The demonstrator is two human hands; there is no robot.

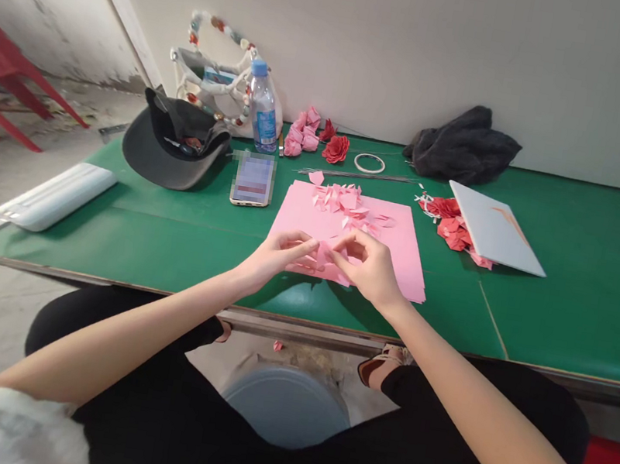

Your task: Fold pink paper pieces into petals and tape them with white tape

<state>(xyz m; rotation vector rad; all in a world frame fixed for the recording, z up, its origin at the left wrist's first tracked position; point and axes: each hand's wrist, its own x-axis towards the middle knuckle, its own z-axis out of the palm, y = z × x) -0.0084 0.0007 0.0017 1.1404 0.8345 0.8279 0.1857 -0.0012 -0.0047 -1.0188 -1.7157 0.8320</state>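
Between my two hands is a small pink paper piece [325, 253], pinched from both sides. My left hand [290, 251] has its thumb and fingers closed on the left edge of the piece. On the right edge, my right hand [362, 262] grips with thumb and forefinger. Both hands are just above a stack of pink paper sheets [295, 210] on the green table. Several cut pink paper petals [344, 202] lie in a loose heap on the sheets, beyond my fingers. The exact shape of the held piece is partly hidden by my fingers.
Behind the sheets are pink paper flowers [304, 133], a red paper rose [336, 149], a tape roll [369, 164] and thin wires [354, 175]. Leftward are a phone [253, 179], bottle [263, 111] and cap [174, 144]. A white board [498, 230] leans over red paper pieces [454, 231] rightward.
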